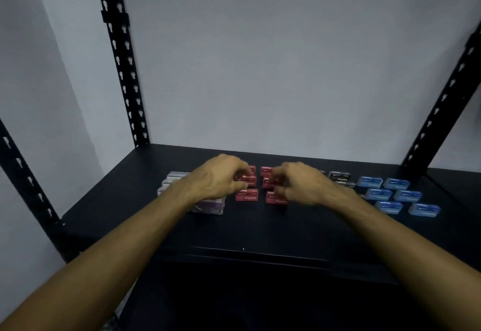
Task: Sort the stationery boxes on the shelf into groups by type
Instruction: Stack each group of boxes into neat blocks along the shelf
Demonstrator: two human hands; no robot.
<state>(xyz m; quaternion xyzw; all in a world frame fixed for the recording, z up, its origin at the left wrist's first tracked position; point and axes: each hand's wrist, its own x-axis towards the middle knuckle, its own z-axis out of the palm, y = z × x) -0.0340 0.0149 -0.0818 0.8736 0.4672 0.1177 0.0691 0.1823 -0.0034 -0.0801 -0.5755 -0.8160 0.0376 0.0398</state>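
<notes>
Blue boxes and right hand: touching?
Apart. The head view shows the right hand over the red boxes, with bare shelf and black boxes between it and the blue boxes.

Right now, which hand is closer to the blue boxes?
Right. The right hand is over the red boxes, beside the blue boxes; the left hand is farther left.

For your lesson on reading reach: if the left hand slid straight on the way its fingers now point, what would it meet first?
The left hand points right and slightly back, its fingers already at the left column of red staple boxes. Going on, it would probably push into the right red column, where the right hand rests. Depth is uncertain.
</notes>
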